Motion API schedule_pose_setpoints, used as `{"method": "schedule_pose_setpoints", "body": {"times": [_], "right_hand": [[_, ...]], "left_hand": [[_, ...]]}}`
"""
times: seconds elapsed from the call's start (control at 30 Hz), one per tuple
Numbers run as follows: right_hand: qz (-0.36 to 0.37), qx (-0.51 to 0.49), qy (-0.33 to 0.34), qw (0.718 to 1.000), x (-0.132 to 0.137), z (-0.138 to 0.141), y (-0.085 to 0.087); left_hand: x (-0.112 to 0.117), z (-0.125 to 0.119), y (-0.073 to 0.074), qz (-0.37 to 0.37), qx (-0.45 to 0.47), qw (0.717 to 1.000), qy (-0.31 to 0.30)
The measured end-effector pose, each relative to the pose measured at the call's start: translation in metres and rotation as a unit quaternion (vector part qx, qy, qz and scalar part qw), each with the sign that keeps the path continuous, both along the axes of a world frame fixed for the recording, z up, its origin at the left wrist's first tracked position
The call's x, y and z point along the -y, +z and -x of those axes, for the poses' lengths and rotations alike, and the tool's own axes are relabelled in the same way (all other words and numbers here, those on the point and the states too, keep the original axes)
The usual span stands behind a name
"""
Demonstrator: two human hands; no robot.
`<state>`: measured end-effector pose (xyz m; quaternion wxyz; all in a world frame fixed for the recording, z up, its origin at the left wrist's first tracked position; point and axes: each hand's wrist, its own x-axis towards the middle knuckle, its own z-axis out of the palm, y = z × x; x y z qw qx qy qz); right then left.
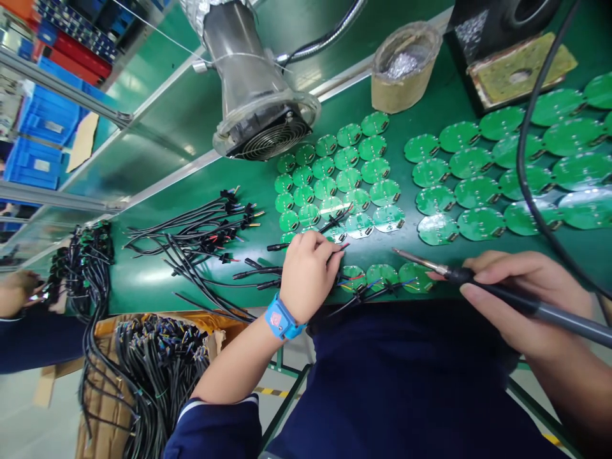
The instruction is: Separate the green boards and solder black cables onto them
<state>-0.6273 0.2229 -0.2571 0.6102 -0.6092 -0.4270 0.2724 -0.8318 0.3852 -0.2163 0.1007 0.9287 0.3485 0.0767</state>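
Right grip (538, 275): one soldering iron (526, 305); left grip (307, 271): one red-ended cable (345, 245).

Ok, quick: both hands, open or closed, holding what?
Left hand: closed, pinching what looks like a red-tipped wire end.
Right hand: closed around the soldering iron.

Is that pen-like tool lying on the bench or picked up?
Picked up: the right hand grips the pen-like tool by its dark handle. Whether it is switched on, I cannot tell.
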Motion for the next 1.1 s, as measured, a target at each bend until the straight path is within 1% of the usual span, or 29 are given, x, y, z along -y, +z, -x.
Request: {"method": "schedule_pose_setpoints", "body": {"times": [0.1,0.17,0.27,0.33,0.4,0.47,0.53,0.67,0.9,1.1], "right_hand": [[-0.003,-0.010,-0.019,1.000,0.001,0.001,0.001],[-0.004,-0.011,-0.021,1.000,0.001,0.001,0.002],[0.004,-0.013,-0.013,1.000,0.003,0.000,0.002],[0.019,-0.021,-0.003,1.000,0.004,-0.002,0.002],[0.027,-0.032,0.009,0.999,0.005,-0.003,0.001],[0.023,-0.050,0.021,0.998,0.006,-0.004,0.001],[0.016,-0.081,0.041,0.996,0.005,-0.005,0.002],[0.022,-0.140,0.086,0.986,0.005,-0.006,0.000],[0.042,-0.115,0.084,0.989,0.008,-0.007,-0.006],[0.057,-0.076,0.081,0.992,0.009,-0.008,-0.006]], "left_hand": [[-0.004,-0.003,-0.005,0.010,0.003,1.000,0.004],[-0.006,-0.004,-0.005,0.029,0.005,1.000,-0.004],[-0.005,-0.004,0.003,0.028,0.046,0.998,-0.028],[0.002,-0.006,0.011,0.031,0.090,0.994,-0.047],[0.013,-0.011,0.015,0.063,0.108,0.990,-0.071],[0.025,-0.016,0.014,0.107,0.087,0.986,-0.096],[0.033,-0.023,0.010,0.138,0.049,0.983,-0.107],[0.035,-0.030,0.002,0.162,0.002,0.982,-0.100],[0.031,-0.032,0.001,0.166,-0.023,0.980,-0.111],[0.034,-0.031,-0.003,0.154,0.001,0.984,-0.089]]}}
